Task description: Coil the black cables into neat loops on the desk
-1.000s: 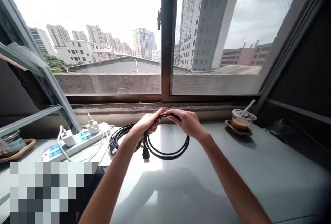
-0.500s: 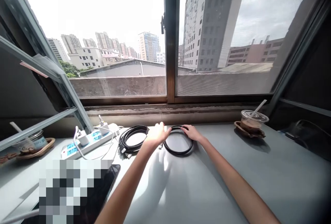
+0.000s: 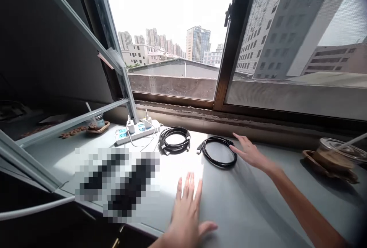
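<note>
Two coiled black cables lie flat on the pale desk (image 3: 246,209). The right coil (image 3: 204,155) is a thin ring with its plugs showing at the left and upper right. To its left, the thicker coil (image 3: 164,135) has several plugs with silvery ends. My right hand (image 3: 250,152) is at the right edge of the thin coil, fingers spread and holding nothing; whether a fingertip touches the cable I cannot tell. My left hand (image 3: 186,211) is nearer the front edge, palm down with fingers stretched, apart from both coils.
A white power strip (image 3: 122,140) with plugged-in adapters stands at the back left. Lidded drink cups in cardboard holders are at the far left (image 3: 99,124) and right (image 3: 334,160). Blurred-out dark items lie front left. A metal frame (image 3: 113,62) rises before the window.
My left hand has come off the coils and back toward the front edge. My right hand has let go of the thin coil and opened. The view has turned left.
</note>
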{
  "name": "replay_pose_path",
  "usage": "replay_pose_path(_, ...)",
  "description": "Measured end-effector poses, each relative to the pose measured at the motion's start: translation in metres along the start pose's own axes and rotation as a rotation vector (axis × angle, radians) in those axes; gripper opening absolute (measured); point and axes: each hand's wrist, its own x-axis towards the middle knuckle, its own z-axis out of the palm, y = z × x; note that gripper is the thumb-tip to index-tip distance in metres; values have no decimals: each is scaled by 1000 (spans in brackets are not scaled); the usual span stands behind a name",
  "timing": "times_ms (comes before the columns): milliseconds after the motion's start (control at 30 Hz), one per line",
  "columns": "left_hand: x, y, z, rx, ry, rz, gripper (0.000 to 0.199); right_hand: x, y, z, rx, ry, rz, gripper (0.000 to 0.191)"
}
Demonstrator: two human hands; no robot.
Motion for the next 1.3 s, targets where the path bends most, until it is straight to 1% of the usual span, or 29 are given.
replay_pose_path(33, -11, -6, 10, -37, 10, 36, 95, -14, -2, 4, 2, -20, -59, 62)
replay_pose_path(67, -20, -11, 17, -57, 47, 74, 85, -28, -4, 8, -7, -21, -131, 63)
replay_pose_path(100, -26, -15, 22, -69, 91, 108, 77, -44, -5, 13, -27, -3, -170, 64)
replay_pose_path(167, -30, -20, 27, -67, 192, 140, 68, -77, -5, 19, -88, 71, -245, 70)
replay_pose_path(233, -29, -22, 25, -72, 228, 127, 69, -109, -2, 24, -122, 67, -314, 71)
replay_pose_path(300, -26, -23, 18, -100, 177, 126, 73, -136, 1, 29, -135, 41, -316, 72)
replay_pose_path(367, -22, -26, 11, -131, 114, 174, 76, -158, 4, 37, -147, 42, -275, 76)
replay_pose_path(400, -20, -28, 8, -135, 117, 190, 75, -166, 5, 42, -152, 60, -251, 78)
replay_pose_path(467, -16, -32, 7, -111, 161, 192, 74, -179, 3, 52, -145, 129, -202, 80)
replay_pose_path(567, -12, -37, 14, -47, 223, 177, 74, -187, -6, 57, -105, 219, -131, 76)
replay_pose_path(667, -13, -37, 15, -3, 271, 190, 75, -188, -17, 49, -71, 241, -64, 66)
replay_pose_path(733, -14, -33, 8, 17, 304, 215, 76, -189, -21, 42, -69, 226, -59, 60)
replay_pose_path(800, -15, -30, 0, 27, 322, 259, 78, -189, -22, 36, -76, 196, -80, 60)
replay_pose_path(867, -12, -28, -5, 23, 301, 304, 78, -189, -21, 30, -76, 145, -94, 64)
replay_pose_path(900, -10, -28, -6, 14, 269, 325, 78, -188, -21, 27, -72, 107, -103, 66)
replay_pose_path(967, -4, -30, -3, -18, 171, 373, 77, -179, -19, 19, -68, 25, -136, 69)
replay_pose_path(1033, 1, -32, 1, -55, 80, 410, 77, -161, -16, 9, -82, -29, -177, 71)
replay_pose_path(1067, 3, -33, 3, -68, 50, 422, 77, -148, -13, 4, -96, -36, -190, 71)
replay_pose_path(1167, 3, -35, 4, -86, 32, 420, 77, -97, 2, -5, -89, -33, -134, 67)
replay_pose_path(1233, 2, -36, 3, -91, 42, 417, 74, -62, 15, -1, -31, 27, -36, 58)
replay_pose_path(1300, 1, -36, 3, -95, 56, 413, 72, -36, 28, 12, -24, 79, 66, 56)
